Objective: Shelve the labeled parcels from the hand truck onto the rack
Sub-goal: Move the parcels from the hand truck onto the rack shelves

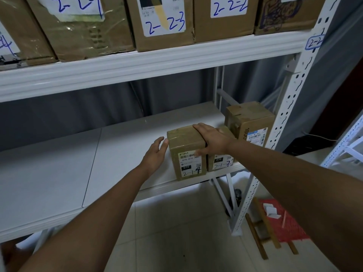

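A small brown parcel (184, 146) with a label marked 2-1-4 stands on the lower white shelf (117, 146) of the rack, near its front edge. My left hand (155, 152) lies flat against the parcel's left side, fingers straight. My right hand (212, 138) rests across the parcel's top right edge, with the thumb down over the front label. A second small parcel (221, 161) stands touching it on the right. Behind that one stands a taller box (251, 122). The hand truck is out of view.
The upper shelf (157, 61) carries several cardboard boxes marked 2-2-1, 2-2-3 (163, 22) and 2-2-2. The rack's perforated right post (284, 122) stands close to the parcels. A red mat (284, 222) and wooden strips lie on the tiled floor at the lower right.
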The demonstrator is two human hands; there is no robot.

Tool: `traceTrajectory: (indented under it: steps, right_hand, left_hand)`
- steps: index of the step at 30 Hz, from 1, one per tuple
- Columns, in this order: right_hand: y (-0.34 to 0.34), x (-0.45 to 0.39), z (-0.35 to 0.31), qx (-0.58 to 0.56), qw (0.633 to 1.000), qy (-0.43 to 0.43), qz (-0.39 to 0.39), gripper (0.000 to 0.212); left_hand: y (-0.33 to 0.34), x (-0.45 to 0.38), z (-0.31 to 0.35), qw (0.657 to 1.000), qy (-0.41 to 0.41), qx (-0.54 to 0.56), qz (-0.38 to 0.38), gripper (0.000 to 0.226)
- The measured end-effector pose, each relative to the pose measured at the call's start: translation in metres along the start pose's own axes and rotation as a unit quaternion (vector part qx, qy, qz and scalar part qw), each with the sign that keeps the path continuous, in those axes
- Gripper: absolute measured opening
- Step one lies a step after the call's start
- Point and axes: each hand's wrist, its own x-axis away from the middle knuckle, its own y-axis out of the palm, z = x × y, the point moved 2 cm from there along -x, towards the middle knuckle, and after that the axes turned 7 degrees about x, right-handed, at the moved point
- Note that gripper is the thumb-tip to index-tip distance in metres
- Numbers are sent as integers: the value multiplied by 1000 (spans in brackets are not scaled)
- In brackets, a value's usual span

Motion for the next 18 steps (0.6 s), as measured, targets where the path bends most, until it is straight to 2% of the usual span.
traceTrajectory:
  steps: [18]
  right_hand:
    - [-25,47,-34,42,995,65,57,99]
  left_hand:
    - [-45,22,11,996,70,-47,-20,56]
